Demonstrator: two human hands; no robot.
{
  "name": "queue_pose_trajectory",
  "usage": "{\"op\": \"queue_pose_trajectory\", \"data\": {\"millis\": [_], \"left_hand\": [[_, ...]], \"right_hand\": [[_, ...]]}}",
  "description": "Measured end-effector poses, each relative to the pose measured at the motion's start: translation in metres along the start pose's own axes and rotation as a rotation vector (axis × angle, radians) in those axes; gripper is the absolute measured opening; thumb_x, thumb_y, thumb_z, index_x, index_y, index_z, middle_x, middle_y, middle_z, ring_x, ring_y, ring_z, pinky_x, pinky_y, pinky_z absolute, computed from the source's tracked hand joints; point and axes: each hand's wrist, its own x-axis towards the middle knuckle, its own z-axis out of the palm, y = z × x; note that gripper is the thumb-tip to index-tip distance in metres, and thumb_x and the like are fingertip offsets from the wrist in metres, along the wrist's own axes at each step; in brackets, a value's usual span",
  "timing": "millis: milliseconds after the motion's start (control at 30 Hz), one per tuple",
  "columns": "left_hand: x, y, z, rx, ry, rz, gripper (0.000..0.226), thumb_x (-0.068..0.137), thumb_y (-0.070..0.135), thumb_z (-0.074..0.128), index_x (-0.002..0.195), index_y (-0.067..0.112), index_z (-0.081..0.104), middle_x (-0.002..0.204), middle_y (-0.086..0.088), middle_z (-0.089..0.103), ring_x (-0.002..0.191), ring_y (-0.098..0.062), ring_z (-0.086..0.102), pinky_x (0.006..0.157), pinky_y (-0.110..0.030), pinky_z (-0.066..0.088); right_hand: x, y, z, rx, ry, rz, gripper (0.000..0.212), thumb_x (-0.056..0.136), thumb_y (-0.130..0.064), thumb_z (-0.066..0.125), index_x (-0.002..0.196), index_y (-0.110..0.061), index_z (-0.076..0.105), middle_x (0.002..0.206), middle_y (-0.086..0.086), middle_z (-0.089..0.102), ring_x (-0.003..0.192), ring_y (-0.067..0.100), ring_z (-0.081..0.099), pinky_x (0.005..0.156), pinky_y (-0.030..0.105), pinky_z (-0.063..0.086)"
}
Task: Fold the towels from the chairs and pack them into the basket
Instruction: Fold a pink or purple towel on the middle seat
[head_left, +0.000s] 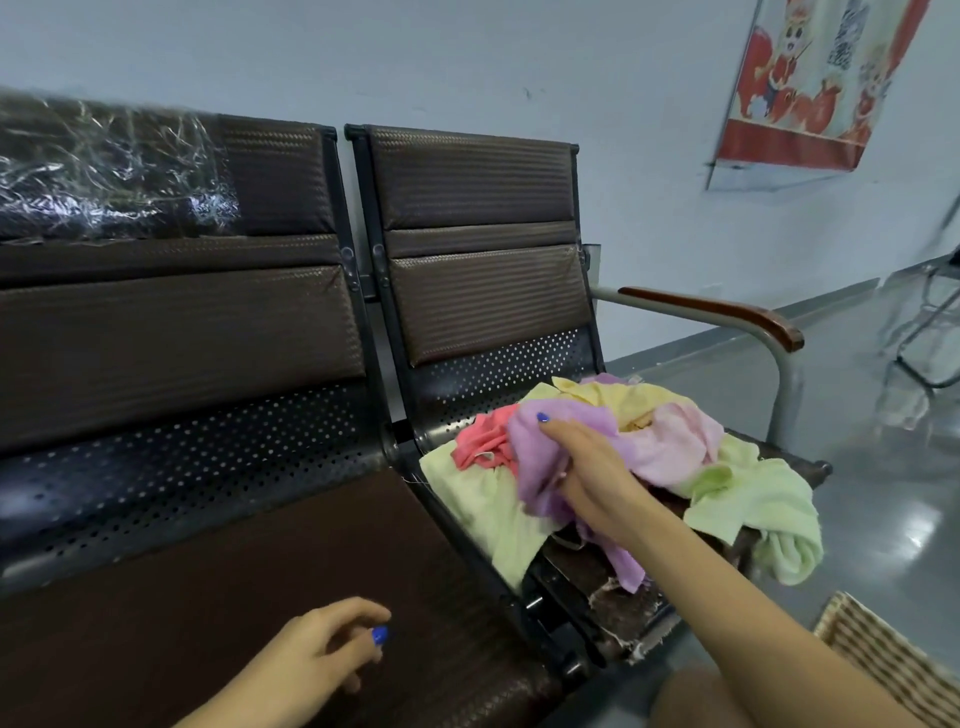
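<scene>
Towels (618, 457) lie in a loose heap on the right-hand chair seat (623, 577), which I take as my landmark. Nearest me, left of that seat, my left hand (317, 654) hovers over the brown padded seat of the neighbouring chair (218, 587); its grip is loosely curled and holds nothing. At the bottom right, just right of the landmark seat's front edge, I see a corner of the woven basket (872, 654) on the floor. My right hand (587, 462) reaches across the seat's torn front edge, its grip closed around the purple towel (540, 457), thumb on top of the cloth. Around it on the seat sit a pale yellow towel (483, 499) to the left, a coral towel (485, 439) behind that, a pink towel (670, 441) and a light green towel (763, 504) spilling over the right side. The wooden armrest (717, 312) stands beyond the heap on the seat's right. Farther back rises the backrest (478, 239), then the wall with a red poster (810, 83) up right.
</scene>
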Motion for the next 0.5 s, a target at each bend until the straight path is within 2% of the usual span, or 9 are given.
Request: {"op": "queue_pose_trajectory", "data": {"millis": [67, 100, 200, 233, 267, 333, 367, 400, 500], "left_hand": [[-0.002, 0.001, 0.004, -0.168, 0.053, 0.017, 0.031, 0.087, 0.025, 0.064, 0.117, 0.028, 0.056, 0.1, -0.002, 0.065, 0.07, -0.008, 0.063, 0.062, -0.022, 0.05], [-0.006, 0.004, 0.005, -0.241, 0.068, 0.038, 0.046, 0.077, 0.034, 0.072, 0.119, 0.032, 0.053, 0.103, -0.001, 0.063, 0.073, -0.01, 0.063, 0.062, -0.024, 0.051], [-0.009, 0.011, 0.007, -0.318, 0.093, 0.151, 0.097, 0.033, 0.072, 0.082, 0.118, 0.042, 0.046, 0.108, 0.008, 0.065, 0.088, -0.003, 0.067, 0.069, -0.018, 0.053], [-0.009, 0.014, 0.011, -0.329, 0.106, 0.19, 0.093, 0.035, 0.068, 0.084, 0.116, 0.041, 0.047, 0.102, 0.013, 0.069, 0.092, 0.002, 0.066, 0.071, -0.013, 0.051], [-0.009, 0.017, 0.014, -0.369, 0.141, 0.213, 0.072, 0.05, 0.051, 0.088, 0.11, 0.038, 0.05, 0.091, 0.02, 0.071, 0.092, 0.004, 0.065, 0.07, -0.008, 0.048], [-0.007, 0.025, 0.019, -0.451, 0.297, 0.226, 0.031, 0.081, 0.008, 0.071, 0.093, 0.032, 0.056, 0.07, 0.022, 0.069, 0.09, -0.002, 0.063, 0.065, -0.005, 0.046], [-0.006, 0.026, 0.02, -0.487, 0.355, 0.226, 0.032, 0.087, -0.003, 0.061, 0.088, 0.029, 0.06, 0.068, 0.018, 0.07, 0.091, -0.005, 0.061, 0.066, -0.005, 0.047], [-0.004, 0.023, 0.021, -0.56, 0.399, 0.228, 0.033, 0.09, -0.006, 0.056, 0.083, 0.025, 0.065, 0.07, 0.012, 0.072, 0.092, -0.008, 0.06, 0.07, -0.008, 0.049], [-0.008, 0.029, 0.012, -0.85, 0.463, 0.204, 0.025, 0.088, -0.001, 0.055, 0.081, 0.013, 0.074, 0.088, -0.012, 0.074, 0.086, -0.026, 0.068, 0.081, -0.039, 0.055]], "right_hand": [[-0.007, 0.002, 0.012, -0.01, -0.209, 0.03, 0.044, 0.095, -0.026, 0.043, 0.071, 0.001, 0.066, 0.069, 0.023, 0.058, 0.068, 0.033, 0.056, 0.059, 0.035, 0.045], [-0.012, 0.003, 0.021, 0.011, -0.259, 0.067, 0.039, 0.095, -0.026, 0.046, 0.073, -0.004, 0.069, 0.071, 0.019, 0.061, 0.068, 0.031, 0.057, 0.061, 0.035, 0.048], [-0.032, 0.012, 0.052, 0.07, -0.366, 0.114, 0.013, 0.095, -0.019, 0.055, 0.087, -0.016, 0.065, 0.088, -0.001, 0.066, 0.086, 0.009, 0.061, 0.085, 0.026, 0.048], [-0.037, 0.014, 0.062, 0.052, -0.423, 0.111, 0.011, 0.094, -0.018, 0.056, 0.086, -0.018, 0.064, 0.088, -0.004, 0.064, 0.088, 0.006, 0.059, 0.085, 0.023, 0.046], [-0.041, 0.017, 0.07, 0.024, -0.491, 0.104, 0.011, 0.094, -0.018, 0.056, 0.085, -0.02, 0.063, 0.087, -0.006, 0.063, 0.088, 0.006, 0.057, 0.082, 0.022, 0.045], [-0.045, 0.022, 0.084, -0.023, -0.577, 0.091, 0.007, 0.094, -0.02, 0.057, 0.087, -0.019, 0.058, 0.081, -0.002, 0.058, 0.08, 0.009, 0.055, 0.072, 0.021, 0.045], [-0.046, 0.021, 0.088, -0.024, -0.585, 0.079, 0.005, 0.093, -0.02, 0.057, 0.09, -0.017, 0.056, 0.078, 0.0, 0.055, 0.076, 0.009, 0.054, 0.067, 0.019, 0.044], [-0.046, 0.02, 0.092, -0.019, -0.584, 0.071, 0.004, 0.094, -0.019, 0.057, 0.091, -0.017, 0.055, 0.077, -0.001, 0.055, 0.072, 0.008, 0.053, 0.062, 0.017, 0.043], [-0.042, 0.02, 0.1, 0.058, -0.591, 0.055, 0.012, 0.095, -0.007, 0.053, 0.098, -0.017, 0.059, 0.085, -0.005, 0.062, 0.08, 0.005, 0.059, 0.067, 0.017, 0.047]]}}
